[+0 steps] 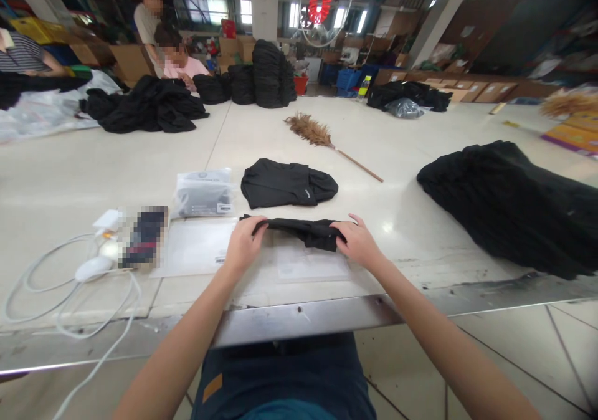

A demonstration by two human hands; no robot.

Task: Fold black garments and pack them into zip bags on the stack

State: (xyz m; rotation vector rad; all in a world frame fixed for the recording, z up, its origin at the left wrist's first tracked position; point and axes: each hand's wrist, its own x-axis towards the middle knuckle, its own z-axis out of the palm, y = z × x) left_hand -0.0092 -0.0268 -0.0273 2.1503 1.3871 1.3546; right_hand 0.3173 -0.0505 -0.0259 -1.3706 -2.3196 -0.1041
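A folded black cloth garment (299, 227) is stretched between my two hands, just above the table near its front edge. My left hand (246, 239) pinches its left end, thumb and fingers closed on the fabric. At the other end my right hand (357, 242) grips it, with one finger raised. Under the cloth lies a clear plastic bag (313, 264). Another black garment (280, 183) with a small white mark lies flat just beyond. To the left are a packed plastic bag (203, 194) with dark cloth inside and a flat translucent bag (196, 245).
A large pile of black garments (509, 202) stands at the right. A feather duster (322, 136) lies farther back. Left are a phone (144, 236) and white cables (65, 283). Black stacks (268, 74) and co-workers (180, 62) are across the table; its metal edge (299, 314) is nearest me.
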